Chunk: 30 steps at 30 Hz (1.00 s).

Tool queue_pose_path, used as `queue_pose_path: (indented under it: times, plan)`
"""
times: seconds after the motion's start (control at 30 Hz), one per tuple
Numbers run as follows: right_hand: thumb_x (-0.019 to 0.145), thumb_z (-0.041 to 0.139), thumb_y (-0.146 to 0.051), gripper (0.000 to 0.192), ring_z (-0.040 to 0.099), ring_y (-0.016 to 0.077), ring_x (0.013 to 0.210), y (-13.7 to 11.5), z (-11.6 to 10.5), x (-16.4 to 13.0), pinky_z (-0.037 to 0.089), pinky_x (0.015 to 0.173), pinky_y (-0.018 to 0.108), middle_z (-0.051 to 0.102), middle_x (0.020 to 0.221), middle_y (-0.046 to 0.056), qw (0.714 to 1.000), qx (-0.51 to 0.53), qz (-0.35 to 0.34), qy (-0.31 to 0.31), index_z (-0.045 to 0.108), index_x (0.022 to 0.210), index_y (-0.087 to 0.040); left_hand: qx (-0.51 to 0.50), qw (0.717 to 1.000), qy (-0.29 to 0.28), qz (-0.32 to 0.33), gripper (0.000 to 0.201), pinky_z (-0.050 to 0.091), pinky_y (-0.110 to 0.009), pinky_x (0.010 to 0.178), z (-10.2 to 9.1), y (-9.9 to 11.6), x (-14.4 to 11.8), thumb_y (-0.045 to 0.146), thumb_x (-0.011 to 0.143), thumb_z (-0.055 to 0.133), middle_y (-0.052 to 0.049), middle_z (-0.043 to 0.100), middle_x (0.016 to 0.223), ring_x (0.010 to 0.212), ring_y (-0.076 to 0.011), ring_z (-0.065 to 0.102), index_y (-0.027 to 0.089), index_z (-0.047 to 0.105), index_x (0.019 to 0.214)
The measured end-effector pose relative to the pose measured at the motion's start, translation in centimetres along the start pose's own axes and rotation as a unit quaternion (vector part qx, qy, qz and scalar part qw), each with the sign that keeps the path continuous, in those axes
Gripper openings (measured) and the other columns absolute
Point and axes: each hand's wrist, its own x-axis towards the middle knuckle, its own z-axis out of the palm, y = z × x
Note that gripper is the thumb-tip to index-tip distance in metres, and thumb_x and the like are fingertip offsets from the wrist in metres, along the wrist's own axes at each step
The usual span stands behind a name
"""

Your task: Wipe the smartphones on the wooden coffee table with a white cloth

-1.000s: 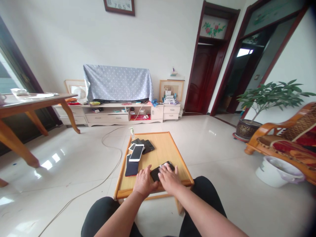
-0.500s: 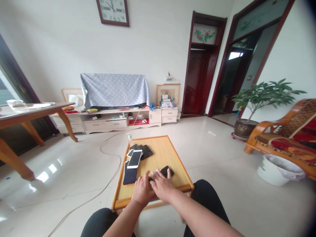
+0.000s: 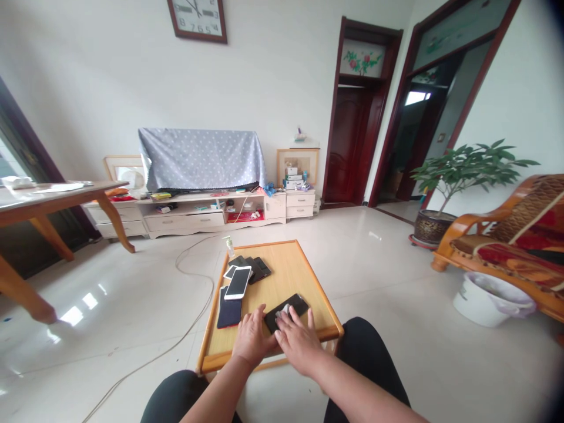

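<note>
A black smartphone (image 3: 298, 303) lies at a slant, screen up, near the front of the small wooden table (image 3: 293, 267). At its left end, my left hand (image 3: 251, 339) steadies it, the thumb along the near edge. My right hand (image 3: 300, 342) presses a crumpled pale wipe (image 3: 282, 312) onto the screen; its fingertips partly cover both. To the left are a white phone (image 3: 238, 283) with a dark screen and, partly under it, a dark blue phone (image 3: 230, 311). Several dark phones (image 3: 258, 270) overlap behind them.
A small pump bottle (image 3: 229, 247) stands at the table's far left corner. A raised wooden rim (image 3: 321, 288) edges the table, with my knees on either side. A cable (image 3: 185, 335) runs across the floor at left; a white bucket (image 3: 482, 308) stands at right.
My right hand has slid the wipe a little right and toward me, baring more of the phone's screen. My left hand stays at the phone's left end. The view has shifted slightly.
</note>
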Motion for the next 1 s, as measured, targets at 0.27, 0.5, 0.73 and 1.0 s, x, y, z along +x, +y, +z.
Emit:
queue_pose_path:
  times: [0.27,0.5,0.73,1.0]
  plan:
    - [0.105,0.013,-0.047,0.056,0.003,0.0270,0.153,2.6,-1.1,-0.4,-0.015,0.115,0.063,0.033,0.160,-0.001,0.989,-0.006,0.144,0.018,0.041,0.150,-0.032,-0.007,1.000,0.010,0.012,0.077,0.037,-0.039,0.103,-0.1,0.1,0.1,0.038,0.069,0.071,-0.008,0.066,0.120,0.115,-0.0278,0.055,0.020,0.042,0.138]
    - [0.105,0.010,-0.048,0.056,0.014,0.0260,0.152,-0.6,-0.2,-0.8,-0.007,0.117,0.065,0.045,0.153,-0.004,0.997,0.071,-0.020,-0.022,0.050,0.142,-0.038,-0.025,1.000,0.002,0.011,0.073,0.038,-0.041,0.103,0.2,-0.4,0.0,0.043,0.073,0.068,-0.009,0.065,0.123,0.116,-0.0287,0.055,0.022,0.042,0.138]
    - [0.105,0.015,-0.040,0.053,0.016,0.0285,0.151,-0.7,-1.0,0.5,-0.006,0.114,0.070,0.053,0.147,-0.002,0.995,0.074,-0.049,-0.053,0.058,0.135,-0.035,-0.031,1.000,-0.007,0.000,0.080,0.037,-0.041,0.102,0.2,-0.5,0.0,0.040,0.072,0.068,-0.009,0.064,0.125,0.117,-0.0282,0.054,0.021,0.036,0.142]
    - [0.104,0.017,-0.039,0.051,0.014,0.0259,0.152,-1.1,-0.7,3.3,-0.009,0.115,0.067,0.043,0.155,-0.003,0.997,0.055,-0.035,-0.042,0.046,0.146,-0.037,-0.031,0.999,0.002,0.007,0.086,0.036,-0.043,0.106,0.3,-0.4,0.0,0.038,0.073,0.066,-0.009,0.064,0.127,0.116,-0.0288,0.054,0.018,0.028,0.148]
